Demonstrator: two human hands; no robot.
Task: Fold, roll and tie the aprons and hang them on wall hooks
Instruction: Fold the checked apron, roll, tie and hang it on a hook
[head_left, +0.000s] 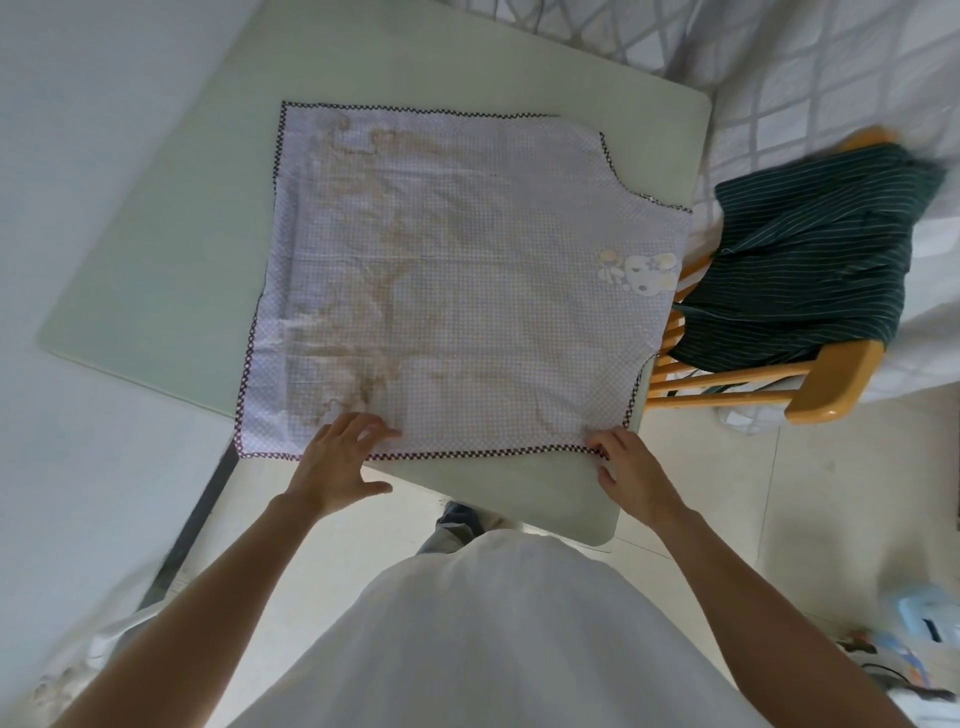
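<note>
Lying flat on table (156, 249), checked apron (457, 270)

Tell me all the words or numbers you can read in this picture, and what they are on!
There are no words or numbers to read anywhere.
The checked apron has only a cartoon animal picture, no letters.
The striped green cloth on the wooden chair shows only stripes.
The colourful things on the floor at lower right are too blurred to tell whether they carry any print.
</note>
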